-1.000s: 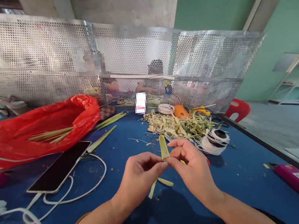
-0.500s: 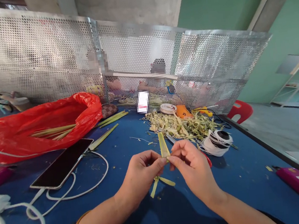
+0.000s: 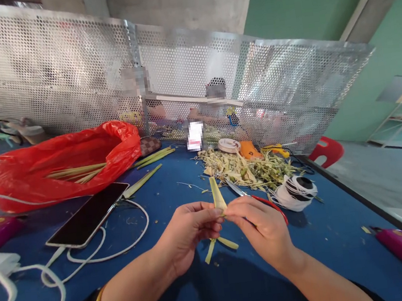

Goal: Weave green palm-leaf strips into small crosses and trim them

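A pale yellow-green leaf strip (image 3: 217, 193) stands up between my hands, its lower end pinched in the fingers. My left hand (image 3: 195, 227) closes thumb and fingers on its base from the left. From the right, my right hand (image 3: 259, 219) pinches the same end, fingertips almost touching the left ones. Red-handled scissors (image 3: 271, 204) lie just behind my right hand, blades pointing away to the left and partly covered by it. Below the hands, cut leaf pieces (image 3: 227, 243) rest on the blue table (image 3: 181, 289).
Leaf scraps (image 3: 250, 166) are heaped at the back, beside a tape roll (image 3: 229, 145) and a white string spool (image 3: 296, 193). A red plastic bag (image 3: 62, 187) holding leaf strips and a cabled phone (image 3: 90, 216) lie left. A perforated metal screen (image 3: 191, 68) stands behind; people sit beyond it.
My right hand has turned over, its fingers folding down toward the leaf's base, so more of the scissors shows. My left fingers have shifted slightly. The whole view has moved a little.
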A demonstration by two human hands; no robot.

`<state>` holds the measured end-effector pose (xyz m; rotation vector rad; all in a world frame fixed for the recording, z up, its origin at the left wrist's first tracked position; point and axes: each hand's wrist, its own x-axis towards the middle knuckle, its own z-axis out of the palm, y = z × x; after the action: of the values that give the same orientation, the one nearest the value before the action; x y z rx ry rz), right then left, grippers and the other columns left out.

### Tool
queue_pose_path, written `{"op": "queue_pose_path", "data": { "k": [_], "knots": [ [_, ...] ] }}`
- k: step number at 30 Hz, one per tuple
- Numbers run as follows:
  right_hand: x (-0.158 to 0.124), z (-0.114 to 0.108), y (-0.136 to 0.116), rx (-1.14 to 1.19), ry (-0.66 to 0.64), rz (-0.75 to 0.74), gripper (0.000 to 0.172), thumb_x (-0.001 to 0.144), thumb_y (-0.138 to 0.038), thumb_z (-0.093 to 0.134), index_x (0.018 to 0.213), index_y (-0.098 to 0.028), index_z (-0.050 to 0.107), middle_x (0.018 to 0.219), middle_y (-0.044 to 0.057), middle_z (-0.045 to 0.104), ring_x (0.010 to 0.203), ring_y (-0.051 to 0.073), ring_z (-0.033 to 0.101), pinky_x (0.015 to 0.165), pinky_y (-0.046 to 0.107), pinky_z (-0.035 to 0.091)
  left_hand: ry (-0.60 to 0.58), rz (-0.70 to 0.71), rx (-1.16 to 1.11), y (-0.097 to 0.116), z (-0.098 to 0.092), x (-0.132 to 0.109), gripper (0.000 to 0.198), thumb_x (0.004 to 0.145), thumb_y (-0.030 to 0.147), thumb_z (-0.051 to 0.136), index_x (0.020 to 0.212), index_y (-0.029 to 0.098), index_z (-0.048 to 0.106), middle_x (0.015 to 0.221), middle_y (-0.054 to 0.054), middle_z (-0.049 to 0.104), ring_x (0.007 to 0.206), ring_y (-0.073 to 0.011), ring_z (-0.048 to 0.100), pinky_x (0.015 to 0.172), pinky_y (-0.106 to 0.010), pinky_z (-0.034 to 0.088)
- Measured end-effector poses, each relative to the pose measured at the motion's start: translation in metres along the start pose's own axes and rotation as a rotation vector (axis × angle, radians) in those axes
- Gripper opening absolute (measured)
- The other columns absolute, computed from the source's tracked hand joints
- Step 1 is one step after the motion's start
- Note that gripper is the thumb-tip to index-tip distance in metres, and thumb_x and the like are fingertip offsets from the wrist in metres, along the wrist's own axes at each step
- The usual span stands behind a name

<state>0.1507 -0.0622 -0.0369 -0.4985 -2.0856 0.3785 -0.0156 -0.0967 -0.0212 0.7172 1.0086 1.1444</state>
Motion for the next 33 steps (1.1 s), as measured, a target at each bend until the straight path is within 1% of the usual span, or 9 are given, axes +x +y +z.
{"op": "queue_pose_path", "data": {
  "k": [2, 4, 10, 14, 20, 23, 27, 30, 33],
  "knots": [
    [0.0, 0.0, 0.0, -0.008, 0.013, -0.004, 0.018, 0.086, -0.007, 0.054, 0.093, -0.021, 0.061, 0.085, 0.003, 0.061, 0.075, 0.013, 0.06, 0.069, 0.025, 0.049, -0.014, -0.03, -0.003, 0.0, 0.001, -0.001, 0.015, 0.064, 0.022, 0.073, 0.063, 0.012, 0.063, 0.06, -0.002, 0.061, 0.052, -0.0078, 0.053, 0.051, -0.018, 0.044],
    [0.0, 0.001, -0.002, -0.01, 0.029, 0.038, 0.014, 0.086, -0.009, 0.054, 0.088, -0.02, 0.06, 0.081, 0.002, 0.06, 0.072, 0.013, 0.058, 0.067, 0.024, 0.048, -0.021, -0.005, 0.026, -0.001, 0.002, -0.001, 0.017, 0.064, 0.025, 0.074, 0.063, 0.012, 0.063, 0.061, -0.002, 0.062, 0.052, -0.0082, 0.054, 0.052, -0.019, 0.046],
    [0.002, 0.001, -0.009, 0.067, 0.054, 0.281, 0.011, 0.089, -0.016, 0.051, 0.079, -0.02, 0.055, 0.079, 0.001, 0.06, 0.072, 0.013, 0.057, 0.067, 0.025, 0.047, 0.055, 0.289, 0.23, -0.006, 0.009, -0.004, 0.021, 0.069, 0.031, 0.07, 0.061, 0.013, 0.063, 0.059, -0.002, 0.064, 0.052, -0.0097, 0.056, 0.056, -0.021, 0.047],
    [0.001, 0.003, -0.012, 0.159, 0.087, 0.379, 0.011, 0.089, -0.022, 0.051, 0.08, -0.02, 0.056, 0.078, 0.003, 0.062, 0.071, 0.015, 0.06, 0.068, 0.027, 0.049, 0.109, 0.376, 0.319, -0.008, 0.011, -0.005, 0.017, 0.069, 0.029, 0.067, 0.062, 0.014, 0.064, 0.056, -0.001, 0.064, 0.054, -0.0107, 0.057, 0.056, -0.02, 0.047],
    [-0.004, 0.007, -0.008, 0.175, 0.16, 0.46, 0.002, 0.086, -0.022, 0.054, 0.088, -0.021, 0.052, 0.075, 0.001, 0.061, 0.068, 0.015, 0.062, 0.066, 0.028, 0.051, 0.13, 0.357, 0.371, -0.008, 0.014, -0.008, 0.013, 0.069, 0.027, 0.064, 0.063, 0.015, 0.067, 0.056, -0.001, 0.064, 0.055, -0.0123, 0.058, 0.056, -0.022, 0.047],
    [-0.004, 0.008, -0.007, 0.163, 0.154, 0.475, 0.009, 0.085, -0.019, 0.054, 0.093, -0.022, 0.051, 0.074, 0.0, 0.061, 0.068, 0.015, 0.062, 0.066, 0.028, 0.051, 0.108, 0.338, 0.377, -0.008, 0.015, -0.008, 0.015, 0.067, 0.029, 0.068, 0.065, 0.015, 0.067, 0.059, -0.001, 0.065, 0.058, -0.0126, 0.058, 0.057, -0.021, 0.047],
    [-0.001, 0.006, -0.007, 0.225, 0.151, 0.497, 0.01, 0.085, -0.021, 0.056, 0.08, -0.022, 0.047, 0.069, -0.002, 0.057, 0.063, 0.013, 0.061, 0.061, 0.026, 0.05, 0.086, 0.302, 0.324, -0.008, 0.013, -0.006, 0.02, 0.069, 0.033, 0.069, 0.063, 0.014, 0.064, 0.057, -0.001, 0.063, 0.054, -0.0111, 0.056, 0.056, -0.021, 0.046],
    [0.0, 0.003, -0.006, 0.249, 0.108, 0.433, 0.011, 0.086, -0.022, 0.056, 0.077, -0.022, 0.049, 0.068, -0.002, 0.057, 0.061, 0.013, 0.06, 0.059, 0.025, 0.049, 0.009, 0.231, 0.182, -0.009, 0.01, -0.003, 0.022, 0.071, 0.033, 0.068, 0.062, 0.014, 0.062, 0.058, -0.001, 0.062, 0.05, -0.0096, 0.053, 0.054, -0.022, 0.045],
    [0.002, -0.001, -0.004, 0.139, 0.045, 0.284, 0.007, 0.087, -0.02, 0.055, 0.08, -0.021, 0.058, 0.073, 0.0, 0.06, 0.067, 0.014, 0.059, 0.064, 0.026, 0.049, -0.02, 0.149, 0.047, -0.01, 0.007, -0.002, 0.023, 0.07, 0.032, 0.069, 0.06, 0.013, 0.061, 0.056, 0.0, 0.059, 0.047, -0.0081, 0.05, 0.051, -0.021, 0.043]
  ]
}}
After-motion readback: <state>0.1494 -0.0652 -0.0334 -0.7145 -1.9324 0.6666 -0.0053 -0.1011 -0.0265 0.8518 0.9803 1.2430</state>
